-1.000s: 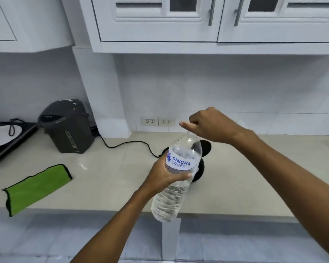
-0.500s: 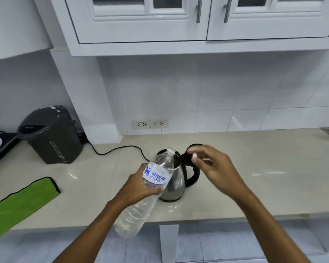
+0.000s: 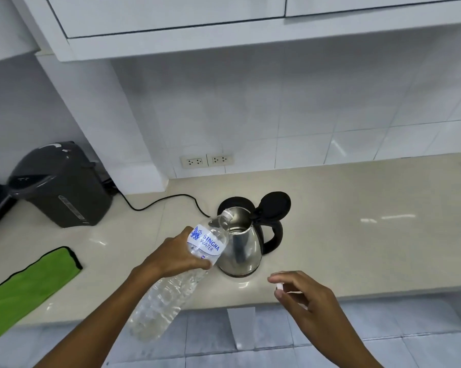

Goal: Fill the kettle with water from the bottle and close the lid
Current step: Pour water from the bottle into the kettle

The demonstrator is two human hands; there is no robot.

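A steel kettle (image 3: pixel 241 251) with a black handle stands on the beige counter (image 3: pixel 356 235). Its black lid (image 3: pixel 274 205) is flipped up and open. My left hand (image 3: pixel 171 257) grips a clear water bottle (image 3: pixel 171 290) with a blue-and-white label, tilted so its uncapped mouth rests at the kettle's opening. My right hand (image 3: pixel 301 293) hovers near the counter's front edge, right of the kettle, pinching the small white bottle cap (image 3: pixel 279 287) between its fingers.
A dark water dispenser (image 3: pixel 62 187) stands at the back left, its black cord (image 3: pixel 160 203) running toward the kettle. A green cloth (image 3: pixel 30 285) lies at the front left. Wall sockets (image 3: pixel 206 160) sit behind the kettle. White cabinets (image 3: pixel 197 19) hang overhead.
My right hand took the cap off the bottle and moved down to the right of the kettle. My left hand tilted the bottle's mouth to the kettle's opening.
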